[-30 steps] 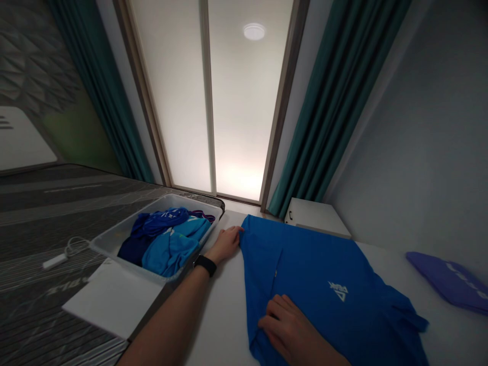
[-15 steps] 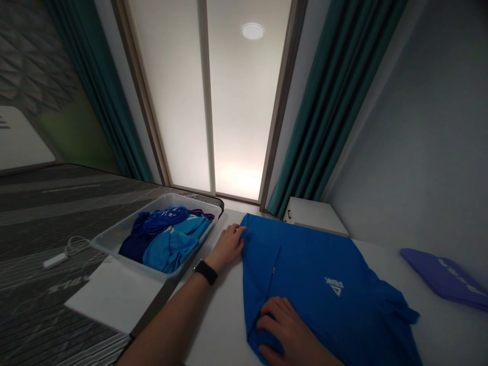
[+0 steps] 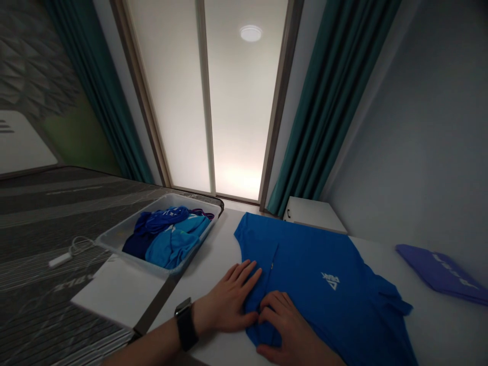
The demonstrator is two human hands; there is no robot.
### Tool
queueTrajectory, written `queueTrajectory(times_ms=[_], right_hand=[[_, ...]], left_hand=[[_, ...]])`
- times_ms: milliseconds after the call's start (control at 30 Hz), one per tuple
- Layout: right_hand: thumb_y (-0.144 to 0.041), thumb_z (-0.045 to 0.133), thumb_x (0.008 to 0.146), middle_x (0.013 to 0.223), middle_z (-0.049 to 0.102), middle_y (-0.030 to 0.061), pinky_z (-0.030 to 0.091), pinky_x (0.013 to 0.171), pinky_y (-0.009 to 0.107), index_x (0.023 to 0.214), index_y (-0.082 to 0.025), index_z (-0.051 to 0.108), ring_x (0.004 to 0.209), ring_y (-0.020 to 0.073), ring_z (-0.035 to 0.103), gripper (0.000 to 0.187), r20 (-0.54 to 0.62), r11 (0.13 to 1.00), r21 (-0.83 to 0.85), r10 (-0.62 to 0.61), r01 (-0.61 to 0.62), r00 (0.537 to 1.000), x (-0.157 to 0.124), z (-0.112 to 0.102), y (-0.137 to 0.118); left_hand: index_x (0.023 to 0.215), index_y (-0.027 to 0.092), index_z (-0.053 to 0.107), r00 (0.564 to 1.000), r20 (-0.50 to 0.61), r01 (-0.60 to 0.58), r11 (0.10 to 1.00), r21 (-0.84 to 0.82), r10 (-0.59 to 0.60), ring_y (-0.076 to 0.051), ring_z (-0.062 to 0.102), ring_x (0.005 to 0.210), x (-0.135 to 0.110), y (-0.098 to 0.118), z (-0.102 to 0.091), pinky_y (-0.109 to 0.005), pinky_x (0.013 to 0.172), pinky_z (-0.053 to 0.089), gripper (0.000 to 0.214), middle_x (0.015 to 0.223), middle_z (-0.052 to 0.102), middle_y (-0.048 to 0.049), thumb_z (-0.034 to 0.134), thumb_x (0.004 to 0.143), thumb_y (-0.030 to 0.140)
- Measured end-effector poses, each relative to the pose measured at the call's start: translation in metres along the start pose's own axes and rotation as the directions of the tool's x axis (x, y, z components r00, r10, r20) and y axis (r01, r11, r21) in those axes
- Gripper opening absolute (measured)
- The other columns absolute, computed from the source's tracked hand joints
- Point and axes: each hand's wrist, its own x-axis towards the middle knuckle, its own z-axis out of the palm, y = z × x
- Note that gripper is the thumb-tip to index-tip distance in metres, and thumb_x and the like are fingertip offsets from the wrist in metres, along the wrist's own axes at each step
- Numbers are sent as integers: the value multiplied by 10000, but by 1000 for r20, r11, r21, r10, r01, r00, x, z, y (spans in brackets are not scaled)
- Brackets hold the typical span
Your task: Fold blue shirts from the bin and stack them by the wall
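A blue shirt (image 3: pixel 305 269) with a white logo and a short zip lies spread on a white table. My left hand (image 3: pixel 232 300), with a black watch on the wrist, rests flat on the shirt's left edge, fingers stretched out. Close beside it, my right hand (image 3: pixel 284 325) has its fingers bent on the cloth near the bottom left edge, with fabric gathered between fingers and thumb. Part of the shirt is hidden under both hands.
A clear plastic bin (image 3: pixel 114 238) of blue clothes stands on the left beside the white tabletop (image 3: pixel 213 259). A folded purple garment (image 3: pixel 438 272) lies at the right. A white cabinet (image 3: pixel 316 213) stands behind the table, and a white adapter with a cable (image 3: pixel 60 260) lies far left.
My left hand has moved from the shirt's upper left corner down toward my right hand and now lies flat. The upper left corner has spread outward. My right hand stays nearly in place.
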Motion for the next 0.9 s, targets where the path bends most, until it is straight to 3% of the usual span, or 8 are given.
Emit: queueTrajectory(times_ms=[200,400,567,633,733,900], right_hand=[[-359,814,689,1144,587,9,308,1014,371,959,-250,585,1090,219,493,370,6,1000,-3,-10,10,1000,-3,-1,0],[-344,801,688,1183,553,21,316,1014,394,1022,-263,579,1137,242,464,410,58,1000,-20,-11,12,998,-6,-2,-1],[-244,656,832,1141,583,14,321,1017,381,988,-252,580,1105,204,500,174,58,997,73,-1,-3,998,-4,-18,-10],[-210,557,898,1075,612,10,308,1028,390,969,-244,585,1070,190,527,84,0,998,66,17,-17,1000,2,-25,-7],[-199,476,936,975,637,11,332,980,392,958,-238,602,987,193,557,134,-140,996,-19,85,-89,986,22,-36,12],[-220,396,971,907,656,35,377,797,314,1001,-213,615,888,191,588,221,-308,892,-218,322,-396,895,70,-58,61]], left_hand=[[1571,215,72,998,65,14,1000,11,-15,-342,79,1491,-10,0,1,-543,1198,130,1023,1628,74,-128,642,792,557],[1570,228,81,1000,14,-9,1000,27,9,-370,56,1485,-13,-5,3,-577,1186,130,1047,1626,43,-136,651,776,602],[1569,207,97,999,-25,-29,998,57,30,-361,63,1487,-15,-6,9,-565,1191,135,1036,1623,54,-147,653,781,584],[1567,211,122,999,-16,-29,997,70,30,-352,75,1488,-16,-6,9,-559,1194,127,1003,1623,65,-145,639,792,583],[1567,220,131,1000,-5,-22,997,69,22,-356,100,1486,-15,-5,8,-564,1192,131,993,1621,80,-140,624,795,605],[1567,216,132,1000,6,-19,998,54,19,-366,101,1483,-15,-5,7,-578,1188,134,994,1619,84,-144,622,794,606]])
